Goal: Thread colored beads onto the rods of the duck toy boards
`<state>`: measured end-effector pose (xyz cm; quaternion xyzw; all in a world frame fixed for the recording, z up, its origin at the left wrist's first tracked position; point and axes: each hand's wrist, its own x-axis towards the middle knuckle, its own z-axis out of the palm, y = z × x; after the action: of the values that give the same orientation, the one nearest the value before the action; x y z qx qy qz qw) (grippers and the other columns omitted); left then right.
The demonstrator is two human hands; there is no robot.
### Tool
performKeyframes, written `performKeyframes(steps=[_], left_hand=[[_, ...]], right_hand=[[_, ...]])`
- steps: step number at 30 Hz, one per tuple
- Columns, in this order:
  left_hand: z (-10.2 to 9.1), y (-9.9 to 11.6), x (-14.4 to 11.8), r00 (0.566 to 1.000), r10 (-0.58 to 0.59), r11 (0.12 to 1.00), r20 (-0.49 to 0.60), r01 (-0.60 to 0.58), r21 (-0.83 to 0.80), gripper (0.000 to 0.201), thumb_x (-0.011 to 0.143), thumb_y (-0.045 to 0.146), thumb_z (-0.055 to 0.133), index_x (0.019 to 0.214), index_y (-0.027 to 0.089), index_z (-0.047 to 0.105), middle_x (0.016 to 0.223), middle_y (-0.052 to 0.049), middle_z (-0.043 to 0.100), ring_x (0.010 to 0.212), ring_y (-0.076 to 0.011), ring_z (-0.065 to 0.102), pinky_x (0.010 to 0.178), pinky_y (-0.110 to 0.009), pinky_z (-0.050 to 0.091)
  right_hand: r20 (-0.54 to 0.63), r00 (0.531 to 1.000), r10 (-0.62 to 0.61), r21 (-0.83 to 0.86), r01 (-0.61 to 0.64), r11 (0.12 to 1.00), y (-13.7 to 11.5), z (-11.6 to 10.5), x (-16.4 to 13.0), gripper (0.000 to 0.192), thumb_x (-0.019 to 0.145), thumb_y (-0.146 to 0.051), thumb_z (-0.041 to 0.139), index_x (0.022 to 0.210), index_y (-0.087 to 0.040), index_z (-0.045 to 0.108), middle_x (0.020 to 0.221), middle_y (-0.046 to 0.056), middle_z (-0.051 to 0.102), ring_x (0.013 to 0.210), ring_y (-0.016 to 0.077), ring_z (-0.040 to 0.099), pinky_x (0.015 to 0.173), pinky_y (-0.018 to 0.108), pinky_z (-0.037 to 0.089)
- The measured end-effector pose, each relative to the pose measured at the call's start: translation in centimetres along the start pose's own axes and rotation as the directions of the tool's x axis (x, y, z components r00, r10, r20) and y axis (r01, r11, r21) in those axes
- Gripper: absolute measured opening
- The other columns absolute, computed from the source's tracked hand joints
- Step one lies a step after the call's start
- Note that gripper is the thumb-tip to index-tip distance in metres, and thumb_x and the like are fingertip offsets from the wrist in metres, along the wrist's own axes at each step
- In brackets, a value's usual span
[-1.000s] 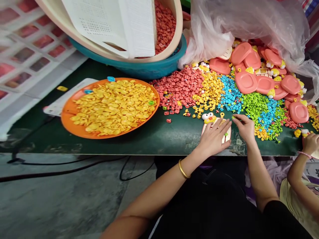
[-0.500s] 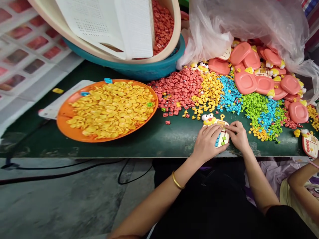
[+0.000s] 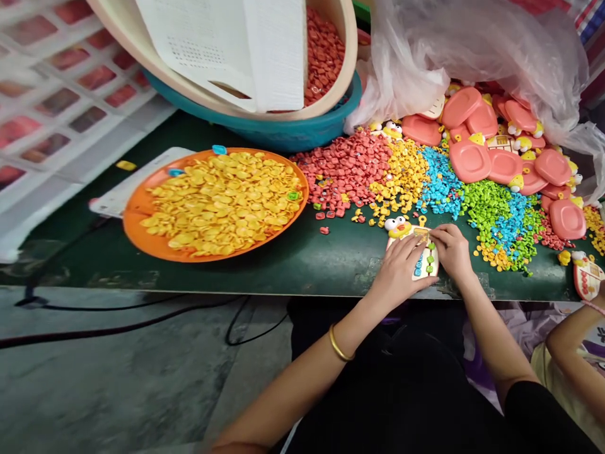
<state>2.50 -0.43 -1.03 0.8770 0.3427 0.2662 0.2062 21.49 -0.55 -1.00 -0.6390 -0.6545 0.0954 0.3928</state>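
Note:
A cream toy panel with a duck head at its far left corner lies near the table's front edge. Blue and green buttons sit in columns on its face. My left hand lies across the panel's left side, thumb along the near edge and fingers over the middle, gripping it. At the panel's far right part is my right hand, its thumb and fingertips pressed together just above the top green button. What those fingertips hold, if anything, is hidden. Beyond the panel are heaps of small blue pieces and yellow pieces.
An orange tray of yellow pieces stands left, below stacked basins. Red pieces, green pieces and pink duck-headed toys line the back beside a plastic bag. A co-worker's arm is at right.
The view has shifted slightly, moving the tray rightward in the picture. My right hand has drawn back a little from the panel, and a third green button shows at the top of its column.

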Motion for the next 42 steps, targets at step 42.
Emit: performKeyframes(steps=[42], left_hand=[[-1.4, -0.6, -0.2, 0.836, -0.455, 0.881, -0.307, 0.473, -0.016, 0.057, 0.095, 0.049, 0.052, 0.139, 0.014, 0.047, 0.132, -0.019, 0.061, 0.117, -0.0341, 0.057, 0.097, -0.050, 0.046]], right_hand=[[0.211, 0.971, -0.112, -0.025, 0.120, 0.992, 0.7, -1.0, 0.9, 0.030, 0.098, -0.033, 0.050, 0.103, -0.023, 0.077, 0.093, 0.009, 0.063, 0.088, 0.0200, 0.060, 0.079, 0.032, 0.051]])
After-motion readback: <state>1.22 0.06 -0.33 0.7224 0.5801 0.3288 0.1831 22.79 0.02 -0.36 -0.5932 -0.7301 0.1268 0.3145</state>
